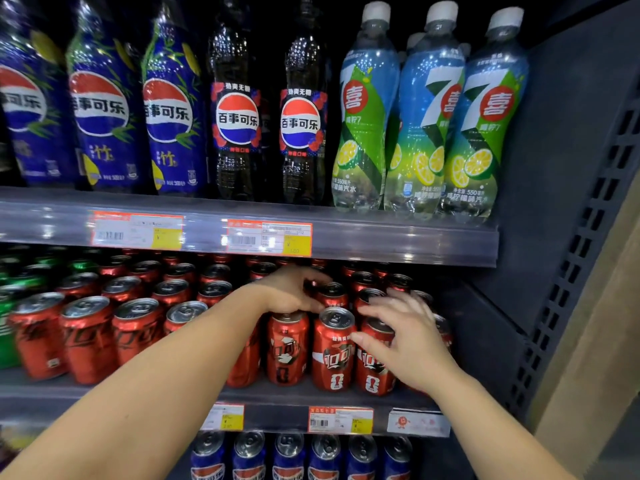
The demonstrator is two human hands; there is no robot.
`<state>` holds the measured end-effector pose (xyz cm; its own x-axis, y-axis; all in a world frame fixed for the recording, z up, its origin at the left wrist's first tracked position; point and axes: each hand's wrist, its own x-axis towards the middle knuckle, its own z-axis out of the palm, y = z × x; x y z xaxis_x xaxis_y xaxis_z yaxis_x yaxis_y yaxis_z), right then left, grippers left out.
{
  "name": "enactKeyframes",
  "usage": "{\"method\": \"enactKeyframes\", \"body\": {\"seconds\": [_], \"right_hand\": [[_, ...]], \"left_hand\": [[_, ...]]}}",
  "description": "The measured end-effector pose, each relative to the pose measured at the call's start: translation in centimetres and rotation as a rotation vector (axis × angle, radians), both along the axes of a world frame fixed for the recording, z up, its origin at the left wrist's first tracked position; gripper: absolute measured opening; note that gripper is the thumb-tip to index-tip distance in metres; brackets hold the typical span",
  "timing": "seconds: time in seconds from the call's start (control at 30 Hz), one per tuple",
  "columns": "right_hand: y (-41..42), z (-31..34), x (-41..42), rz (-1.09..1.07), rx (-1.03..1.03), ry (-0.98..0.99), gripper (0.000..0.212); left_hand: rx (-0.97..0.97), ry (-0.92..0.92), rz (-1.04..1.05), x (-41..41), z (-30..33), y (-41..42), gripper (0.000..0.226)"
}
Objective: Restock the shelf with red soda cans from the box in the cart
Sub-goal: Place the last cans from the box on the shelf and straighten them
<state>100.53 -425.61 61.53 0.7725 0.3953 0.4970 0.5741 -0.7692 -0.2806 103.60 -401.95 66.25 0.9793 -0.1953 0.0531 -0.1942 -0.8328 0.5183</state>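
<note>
Left hand (289, 289) is reaching in from lower left, palm down, fingers curling over the tops of the red aluminium soda cans (332, 348) at centre frame. Right hand (412, 341) is coming in from lower right, fingers spread and loosely bent, resting against the rightmost front cans; cannot tell whether it is gripping one. Cans are standing in rows on the grey metal middle shelf (277, 415). Blue, black and green plastic soda bottles (235, 109) are lining the shelf above.

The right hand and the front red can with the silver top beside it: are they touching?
Touching. The head view shows the right hand with its thumb tip against the front red can.
</note>
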Motion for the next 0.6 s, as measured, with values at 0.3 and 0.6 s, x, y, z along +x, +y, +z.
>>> {"method": "enactKeyframes", "body": {"seconds": [0.3,0.6], "right_hand": [[-0.1,-2.8,-1.4,0.009,-0.055,0.006,0.074],[0.3,-2.7,-1.5,0.018,-0.025,0.008,0.068]], "left_hand": [[-0.012,0.016,0.07,1.9,-0.8,-0.3,0.045],[-0.01,-0.071,0.128,1.3,-0.9,-0.3,0.024]]}}
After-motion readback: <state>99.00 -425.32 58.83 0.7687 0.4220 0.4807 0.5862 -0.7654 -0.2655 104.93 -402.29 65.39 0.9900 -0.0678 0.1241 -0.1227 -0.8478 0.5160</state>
